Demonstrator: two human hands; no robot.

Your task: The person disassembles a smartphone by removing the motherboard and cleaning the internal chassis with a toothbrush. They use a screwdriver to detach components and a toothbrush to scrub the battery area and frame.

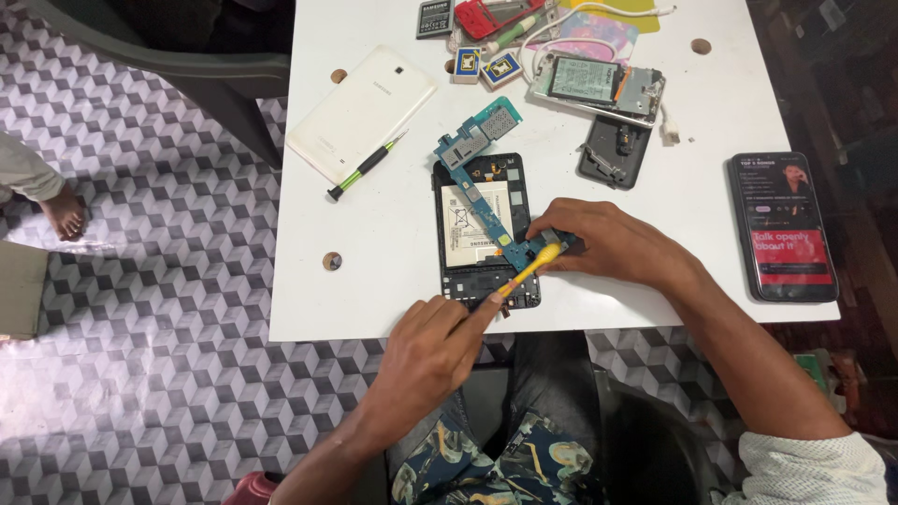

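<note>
1. I take the opened black tablet (486,229) on the white table (393,281) as my landmark; it lies face down near the table's near edge, back cover off, with its white battery exposed.
2. My left hand (426,351) sits just below the tablet's near end, fingers pinched narrow around a yellow pry tool (529,268), whose tip slants up onto the tablet's lower right corner.
3. My right hand (608,245) rests on the tablet's right edge, its fingertips pressed close together on the lower end of the blue circuit board (482,164).
4. That board runs diagonally across the tablet, its upper end reaching past the tablet's top left corner.
5. Left of the tablet lies a green-and-black screwdriver (367,166), its end resting on a white back cover (360,112).
6. Up and to the right of the tablet sits a small dark phone shell (613,150), and beyond that an opened phone (599,86) with its insides showing.
7. Far right of the tablet, well apart, a black phone (784,226) lies with its screen lit.
8. A small brown disc (332,261) lies just left of the tablet's lower half.
</note>
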